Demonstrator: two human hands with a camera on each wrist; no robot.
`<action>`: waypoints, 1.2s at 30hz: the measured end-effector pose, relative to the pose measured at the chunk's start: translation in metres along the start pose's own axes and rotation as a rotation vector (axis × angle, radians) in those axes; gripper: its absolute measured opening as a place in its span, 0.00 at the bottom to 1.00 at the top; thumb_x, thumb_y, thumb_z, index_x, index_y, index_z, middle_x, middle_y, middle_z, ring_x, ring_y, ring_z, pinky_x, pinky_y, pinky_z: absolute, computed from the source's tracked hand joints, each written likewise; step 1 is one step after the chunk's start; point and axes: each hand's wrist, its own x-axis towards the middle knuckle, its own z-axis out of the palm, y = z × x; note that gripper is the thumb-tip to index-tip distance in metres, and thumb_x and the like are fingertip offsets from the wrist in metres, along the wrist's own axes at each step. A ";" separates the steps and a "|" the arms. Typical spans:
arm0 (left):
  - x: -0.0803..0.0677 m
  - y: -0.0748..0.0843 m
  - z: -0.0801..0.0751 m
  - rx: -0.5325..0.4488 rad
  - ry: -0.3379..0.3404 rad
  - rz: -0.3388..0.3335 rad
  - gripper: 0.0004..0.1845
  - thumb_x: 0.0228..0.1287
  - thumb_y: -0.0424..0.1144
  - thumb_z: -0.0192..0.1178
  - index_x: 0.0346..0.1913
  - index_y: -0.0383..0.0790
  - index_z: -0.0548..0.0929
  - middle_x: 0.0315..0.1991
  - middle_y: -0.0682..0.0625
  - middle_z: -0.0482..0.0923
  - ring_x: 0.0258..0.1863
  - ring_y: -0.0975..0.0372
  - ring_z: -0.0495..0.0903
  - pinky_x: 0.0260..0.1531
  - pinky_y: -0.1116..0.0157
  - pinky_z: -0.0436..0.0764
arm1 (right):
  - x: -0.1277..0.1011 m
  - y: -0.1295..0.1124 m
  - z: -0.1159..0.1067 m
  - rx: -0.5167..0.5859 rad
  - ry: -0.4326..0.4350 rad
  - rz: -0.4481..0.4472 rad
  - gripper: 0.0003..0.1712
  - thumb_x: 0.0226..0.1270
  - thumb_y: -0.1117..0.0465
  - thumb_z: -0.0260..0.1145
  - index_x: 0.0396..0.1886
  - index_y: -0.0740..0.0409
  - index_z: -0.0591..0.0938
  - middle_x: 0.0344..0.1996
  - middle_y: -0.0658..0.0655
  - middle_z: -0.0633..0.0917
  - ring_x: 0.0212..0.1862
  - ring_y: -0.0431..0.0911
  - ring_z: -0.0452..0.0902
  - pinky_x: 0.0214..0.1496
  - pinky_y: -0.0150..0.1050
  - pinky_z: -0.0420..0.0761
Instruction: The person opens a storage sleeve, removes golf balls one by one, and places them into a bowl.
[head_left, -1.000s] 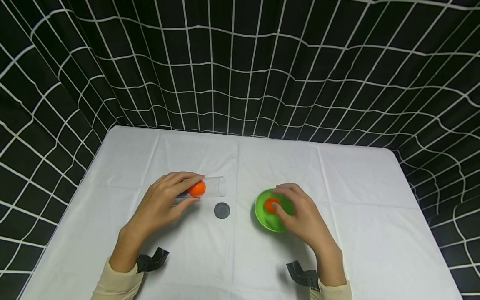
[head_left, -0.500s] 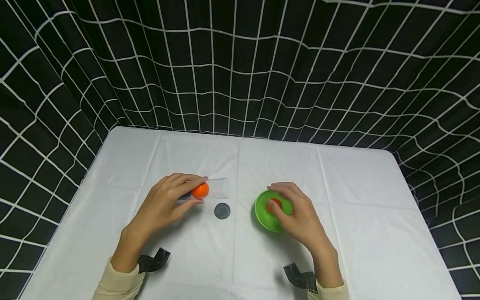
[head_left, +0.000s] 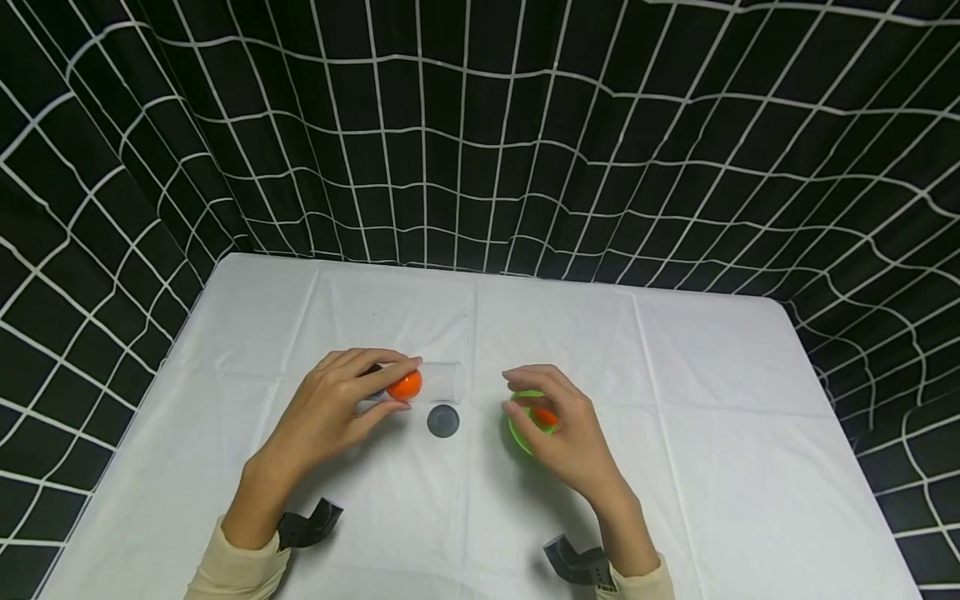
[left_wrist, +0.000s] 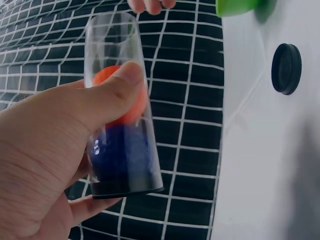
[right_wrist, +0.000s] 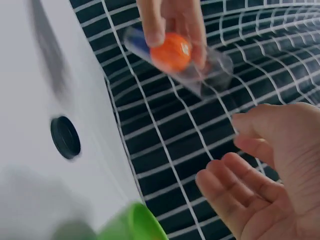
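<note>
Left hand [head_left: 330,408] grips clear tube [left_wrist: 122,107]; right hand [head_left: 558,429] pinches an orange ball [head_left: 544,416].
Judgement: keep the tube mouth steady, level toward the right fingers.

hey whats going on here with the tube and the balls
A person sits at a table with a white cloth. Their left hand holds a clear tube on its side, with a blue ball at the closed end and an orange ball next to it. The right hand is over a green bowl, fingers curled by a second orange ball. A dark cap lies between the hands.
</note>
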 end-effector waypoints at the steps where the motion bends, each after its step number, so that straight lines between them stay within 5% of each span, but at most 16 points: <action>1: 0.000 0.000 0.000 0.011 0.008 0.012 0.29 0.60 0.46 0.79 0.65 0.54 0.86 0.55 0.53 0.88 0.55 0.55 0.87 0.61 0.50 0.84 | 0.000 -0.001 0.004 0.033 -0.001 0.006 0.20 0.68 0.74 0.72 0.58 0.61 0.85 0.55 0.59 0.86 0.56 0.39 0.85 0.56 0.36 0.90; 11: 0.003 0.005 0.003 0.102 0.051 0.101 0.26 0.58 0.43 0.80 0.61 0.55 0.88 0.52 0.50 0.89 0.53 0.54 0.86 0.59 0.52 0.80 | 0.001 -0.008 0.037 0.349 0.018 0.168 0.22 0.70 0.74 0.69 0.63 0.69 0.81 0.59 0.70 0.81 0.61 0.43 0.85 0.56 0.30 0.88; 24: 0.005 0.008 0.002 0.154 0.089 0.151 0.25 0.56 0.38 0.80 0.58 0.54 0.89 0.51 0.51 0.89 0.52 0.54 0.85 0.58 0.53 0.77 | 0.000 -0.004 0.046 0.395 -0.008 0.238 0.24 0.70 0.73 0.70 0.65 0.66 0.80 0.62 0.68 0.83 0.59 0.43 0.87 0.51 0.28 0.87; 31: 0.004 0.007 0.002 0.165 0.087 0.143 0.27 0.54 0.38 0.81 0.59 0.54 0.89 0.53 0.50 0.89 0.53 0.54 0.84 0.58 0.52 0.77 | 0.001 -0.001 0.049 0.444 -0.009 0.274 0.24 0.70 0.72 0.71 0.65 0.67 0.80 0.61 0.76 0.81 0.57 0.42 0.88 0.52 0.27 0.87; 36: 0.004 0.007 0.004 0.145 0.068 0.133 0.25 0.56 0.40 0.80 0.59 0.52 0.89 0.54 0.50 0.88 0.54 0.54 0.84 0.58 0.51 0.76 | 0.000 0.001 0.047 0.415 -0.010 0.283 0.24 0.71 0.70 0.71 0.65 0.63 0.81 0.63 0.71 0.83 0.58 0.39 0.86 0.53 0.28 0.87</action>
